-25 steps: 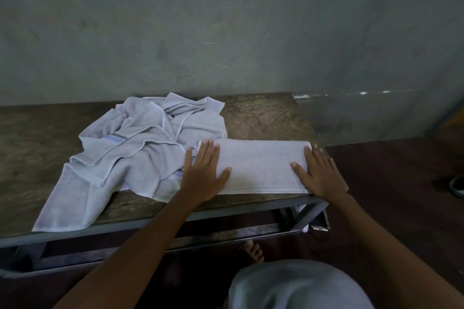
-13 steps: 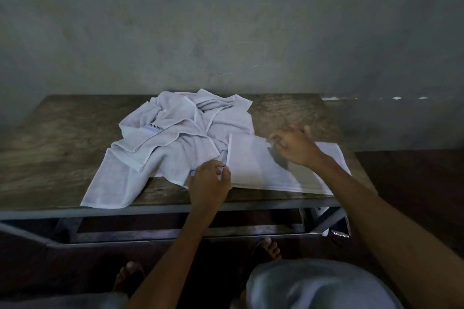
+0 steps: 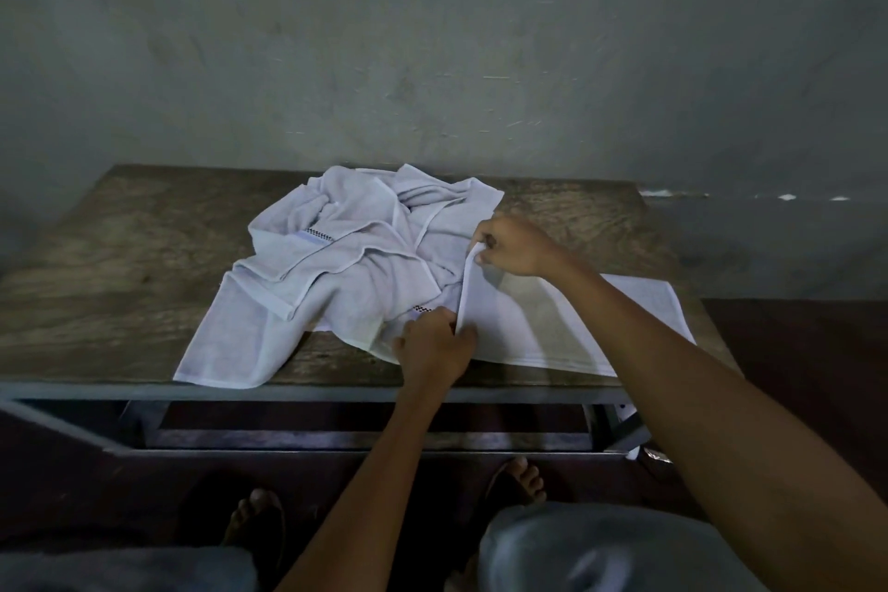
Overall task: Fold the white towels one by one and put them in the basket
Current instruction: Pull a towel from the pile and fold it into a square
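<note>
A partly folded white towel (image 3: 567, 327) lies flat on the right part of the wooden table (image 3: 120, 264). My left hand (image 3: 435, 349) pinches its near left corner at the table's front. My right hand (image 3: 514, 245) pinches the far left corner, and the left edge between them is lifted off the table. To the left lies a crumpled heap of white towels (image 3: 346, 269) with dark stitched borders, touching the folded one. No basket is in view.
A grey wall stands right behind the table. The table has a metal frame (image 3: 336, 392) along its front edge. My bare feet (image 3: 254, 519) stand on the dark floor below. A pale cloth bundle (image 3: 600, 548) sits at the bottom right.
Both hands went from pressing flat on the folded towel to pinching its left edge. My right hand crossed from the towel's right end to its far left corner. The view shifted left.
</note>
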Demonstrator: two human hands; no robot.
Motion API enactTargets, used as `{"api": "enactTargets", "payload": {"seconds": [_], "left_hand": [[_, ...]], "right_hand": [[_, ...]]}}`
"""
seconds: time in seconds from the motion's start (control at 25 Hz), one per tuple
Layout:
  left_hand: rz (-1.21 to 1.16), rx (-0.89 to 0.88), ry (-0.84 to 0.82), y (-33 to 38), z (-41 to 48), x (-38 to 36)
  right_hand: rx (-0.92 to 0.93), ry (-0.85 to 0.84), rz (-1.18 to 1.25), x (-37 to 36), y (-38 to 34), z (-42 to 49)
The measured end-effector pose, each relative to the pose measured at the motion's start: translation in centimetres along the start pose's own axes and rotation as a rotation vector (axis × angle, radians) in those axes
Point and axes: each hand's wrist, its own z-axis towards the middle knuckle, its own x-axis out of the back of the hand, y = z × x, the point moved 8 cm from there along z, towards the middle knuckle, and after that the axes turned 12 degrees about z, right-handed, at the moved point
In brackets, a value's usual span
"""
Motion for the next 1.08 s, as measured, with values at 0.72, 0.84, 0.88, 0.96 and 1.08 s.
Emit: {"api": "enactTargets", "payload": {"seconds": [0.72, 0.84, 0.88, 0.96, 1.08], "left_hand": [[-0.045, -0.718, 0.403, 15.8, -8.1, -5.6], [0.031, -0.763, 0.377, 17.5, -8.2, -7.1], [0.058, -0.763, 0.36, 17.8, -8.1, -7.6], [0.146, -0.763, 0.316, 18.4, -7.9, -8.4], [0.183, -0.811, 0.268, 18.7, -8.0, -8.7]], "right_hand": [[-0.525, 0.323, 0.771, 8.1, 14.6, -14.6], [-0.541, 0.363, 0.791, 7.7, 16.5, -15.1], [-0.545, 0.373, 0.793, 7.5, 16.9, -15.1], [-0.566, 0.366, 0.749, 7.0, 17.5, -15.1], [-0.531, 0.33, 0.621, 6.4, 17.6, -15.1]]}}
